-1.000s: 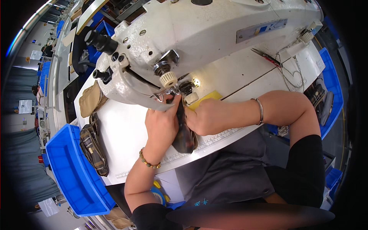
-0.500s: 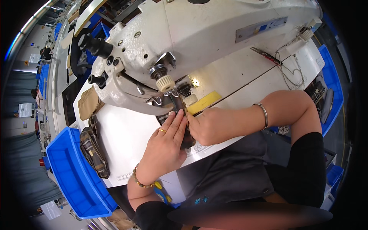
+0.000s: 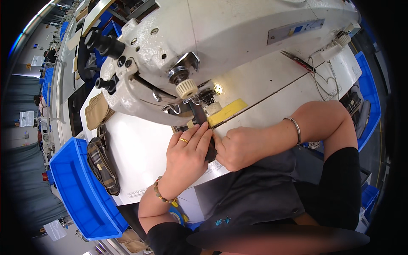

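- Step: looks like guiding at the sewing machine [image 3: 229, 46]; dark strip [image 3: 198, 114] runs from the presser area down twd the operator, btwn both hands. Needle contact pt is hidden, can't tell if it's stitching.
- Checked fabric [image 3: 179, 122] shows just L of the strip, partly under the machine head; can't tell if the two are joined.
- L hand [image 3: 187, 154]: flat, fingers long & close tog, fingertips down on the strip; thumb hidden.
- R hand [image 3: 238, 148]: fingers curled in, fingertips at the strip's R edge; can't tell if it's pinching or only steadying.
- Next move IMO calls for: strip held flat & aligned w/ the foot, even hand pressure, fingertips well short of the needle. Risk: strip skews or puckers if one side drags.
- Yellow block [image 3: 228, 112] sits on the bench [image 3: 142, 157] just R of the strip, prob an edge guide.
- L blue bin [image 3: 85, 191]: by the bench's L edge, inner walls & floor visible.
- Checked pouch-like piece [image 3: 101, 165] & khaki piece [image 3: 97, 111] lie on the bench nr that bin, not in it.
- R blue bin [image 3: 375, 100]: far R, has grey & dark fabric pcs [image 3: 361, 114] in it; details too small.
- Red-handled tool [image 3: 299, 62] lies on the bench behind the R forearm, well apart from the work.
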{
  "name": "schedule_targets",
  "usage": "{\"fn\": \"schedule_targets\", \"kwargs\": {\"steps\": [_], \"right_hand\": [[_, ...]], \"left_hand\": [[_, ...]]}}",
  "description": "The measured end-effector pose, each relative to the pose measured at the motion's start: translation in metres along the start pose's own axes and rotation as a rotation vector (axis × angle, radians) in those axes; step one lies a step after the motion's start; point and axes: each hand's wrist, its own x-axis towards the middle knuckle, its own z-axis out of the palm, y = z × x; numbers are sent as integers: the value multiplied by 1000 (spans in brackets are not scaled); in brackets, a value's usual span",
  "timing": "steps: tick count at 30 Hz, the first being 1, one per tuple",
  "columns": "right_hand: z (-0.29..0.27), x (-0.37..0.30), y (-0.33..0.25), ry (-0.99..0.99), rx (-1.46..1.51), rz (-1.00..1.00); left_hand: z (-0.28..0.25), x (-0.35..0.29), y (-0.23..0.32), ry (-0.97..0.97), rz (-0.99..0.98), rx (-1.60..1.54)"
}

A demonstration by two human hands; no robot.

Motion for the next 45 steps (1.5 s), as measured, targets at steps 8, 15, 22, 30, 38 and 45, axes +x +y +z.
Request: {"fn": "schedule_targets", "kwargs": {"steps": [8,15,22,30,38,45], "right_hand": [[2,0,8,54,30,-112],[3,0,6,56,17,-116],[3,0,7,53,21,-105],[15,-1,30,8,-84,-31],[20,4,41,72,-36,52],[17,-1,28,100,-135,-5]], "left_hand": [[2,2,1,32,-18,-63],[6,2,3,54,-35,-78],[9,1,-2,33,8,-54],[15,18,-20,98,-100,-95],[20,21,-30,193,-63,-26],[12,14,-17,144,-47,-34]]}}
